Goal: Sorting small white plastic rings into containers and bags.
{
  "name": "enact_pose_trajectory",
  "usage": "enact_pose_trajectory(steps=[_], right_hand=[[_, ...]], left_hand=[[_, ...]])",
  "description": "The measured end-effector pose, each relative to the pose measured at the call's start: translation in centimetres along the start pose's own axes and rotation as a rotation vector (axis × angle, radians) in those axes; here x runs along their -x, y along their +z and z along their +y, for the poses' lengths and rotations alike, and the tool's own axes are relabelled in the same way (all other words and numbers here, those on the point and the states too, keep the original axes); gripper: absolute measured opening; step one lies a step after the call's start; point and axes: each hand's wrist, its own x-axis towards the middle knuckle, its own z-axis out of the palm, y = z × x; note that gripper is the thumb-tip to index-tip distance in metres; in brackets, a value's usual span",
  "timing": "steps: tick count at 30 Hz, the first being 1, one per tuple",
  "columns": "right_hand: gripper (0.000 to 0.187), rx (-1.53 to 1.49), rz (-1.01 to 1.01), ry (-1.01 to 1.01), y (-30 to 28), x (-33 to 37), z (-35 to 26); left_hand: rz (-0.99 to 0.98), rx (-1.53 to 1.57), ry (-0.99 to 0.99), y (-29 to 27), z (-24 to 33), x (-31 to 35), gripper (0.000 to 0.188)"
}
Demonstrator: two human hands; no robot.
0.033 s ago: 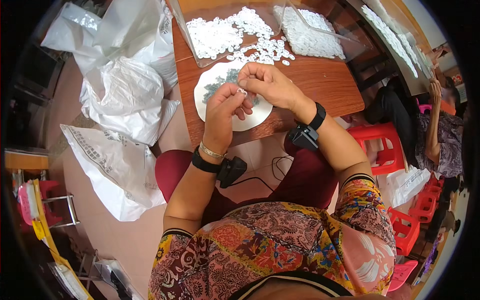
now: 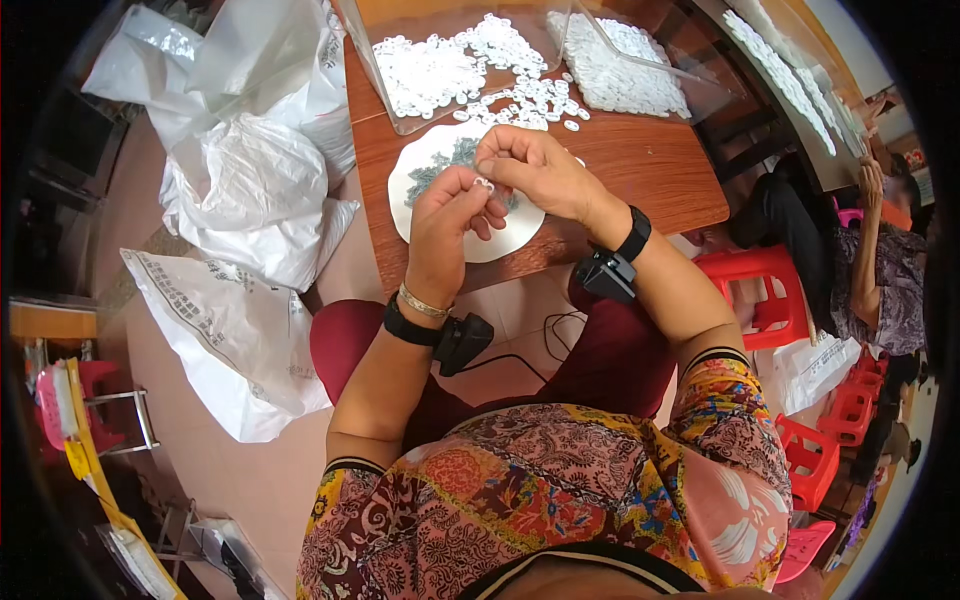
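Over a round white plate [image 2: 497,247] my two hands meet, fingertips almost touching. My left hand [image 2: 446,215] pinches a small white plastic piece [image 2: 484,184] between thumb and forefinger. Just beside it, the thumb and forefinger of my right hand [image 2: 545,178] are pressed together; whatever they hold is too small to make out. Small grey-green pieces [image 2: 428,177] lie heaped on the plate, partly hidden under my hands. Beyond the plate, loose white oval pieces with holes [image 2: 535,103] spill from a clear tray [image 2: 408,125] onto the brown table.
A clear bag of white pieces [image 2: 625,75] lies at the table's far right. Big white sacks [image 2: 240,190] stand left of the brown table [image 2: 640,170]. Red stools [image 2: 765,300] are on the right, where another person [image 2: 885,270] sits at a second table.
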Motion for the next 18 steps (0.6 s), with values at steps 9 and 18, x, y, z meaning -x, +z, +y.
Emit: enact_pose_trajectory(steps=[9,18], right_hand=[[0.011,-0.019,-0.022,-0.022,0.6,0.5,-1.0],[0.007,0.003,0.026,-0.066,0.7,0.7,-0.5]], left_hand=[[-0.009,0.050,0.069,-0.4,-0.2,0.1,0.017],[0.057,0.151,0.043,-0.5,0.1,0.1,0.016]])
